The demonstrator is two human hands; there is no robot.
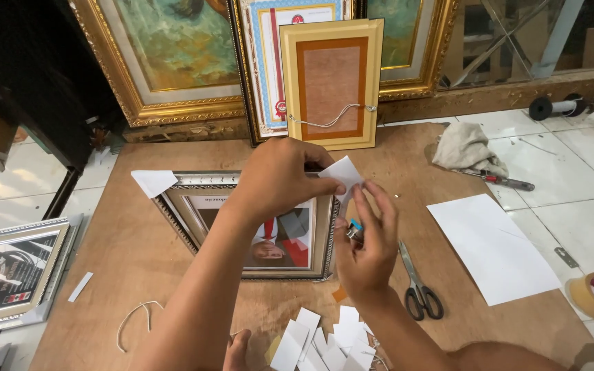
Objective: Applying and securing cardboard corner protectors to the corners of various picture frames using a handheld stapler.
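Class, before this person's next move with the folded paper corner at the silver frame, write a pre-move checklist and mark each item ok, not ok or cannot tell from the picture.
1. Left hand pinches the white paper corner piece: ok.
2. Right hand is at the paper's lower edge, fingers touching it: ok.
3. Silver picture frame lies flat on the brown board: ok.
4. A paper corner already sits on the frame's far left corner: ok.
5. Scissors lie beside the right hand, within reach: ok.
6. Small object with a blue tip held in the right hand, what it is: cannot tell.
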